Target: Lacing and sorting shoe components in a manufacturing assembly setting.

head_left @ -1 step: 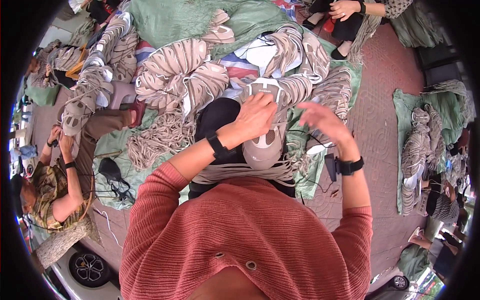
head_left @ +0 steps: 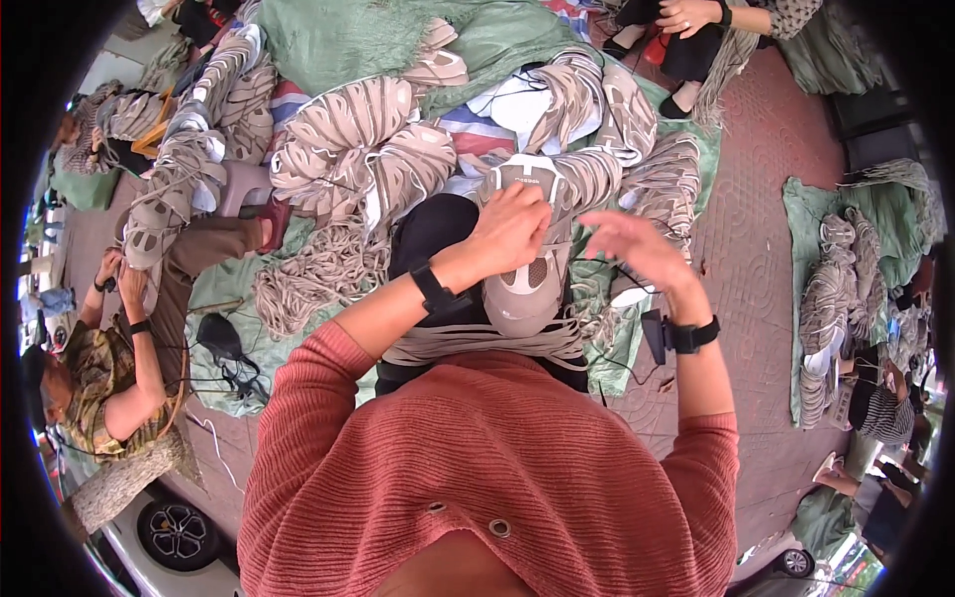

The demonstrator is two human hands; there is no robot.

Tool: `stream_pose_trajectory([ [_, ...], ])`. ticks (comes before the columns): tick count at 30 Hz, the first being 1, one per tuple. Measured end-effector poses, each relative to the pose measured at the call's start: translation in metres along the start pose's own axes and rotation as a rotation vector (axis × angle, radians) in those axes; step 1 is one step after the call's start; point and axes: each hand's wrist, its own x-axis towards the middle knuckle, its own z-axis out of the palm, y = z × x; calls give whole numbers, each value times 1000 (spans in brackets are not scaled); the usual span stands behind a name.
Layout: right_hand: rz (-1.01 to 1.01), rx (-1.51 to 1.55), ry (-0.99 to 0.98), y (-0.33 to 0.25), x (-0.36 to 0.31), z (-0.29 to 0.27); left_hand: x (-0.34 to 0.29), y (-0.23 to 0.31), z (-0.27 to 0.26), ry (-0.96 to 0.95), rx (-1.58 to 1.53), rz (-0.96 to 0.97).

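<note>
A beige-grey sneaker upper (head_left: 519, 303) with white trim rests on my lap, its rounded toe toward me. Fingers bent, my left hand (head_left: 507, 231) is closed over its lacing area; any lace between the fingertips is hidden. Off the upper's right side, my right hand (head_left: 635, 249) hovers with fingers apart, slightly smeared, and I see nothing in it. A bundle of flat beige laces (head_left: 482, 344) lies across my lap, below the toe. Just beyond the upper, a curved row of nested uppers (head_left: 589, 179) stretches away.
More nested uppers (head_left: 343, 124) lie ahead on green sheeting (head_left: 383, 40). A heap of laces (head_left: 323, 279) is left of my knee. A co-worker (head_left: 109, 378) handles an upper at left; another person's hand (head_left: 686, 16) shows at top right. Reddish paving (head_left: 741, 249) lies to the right.
My right hand has shifted slightly left and down, nearer the upper. My left hand and the upper stay in place.
</note>
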Motion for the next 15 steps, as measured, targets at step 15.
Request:
stream_pose_trajectory([
  [15,7,522,182,25,-24,19,-153,-110,-184,713,-1434,-650],
])
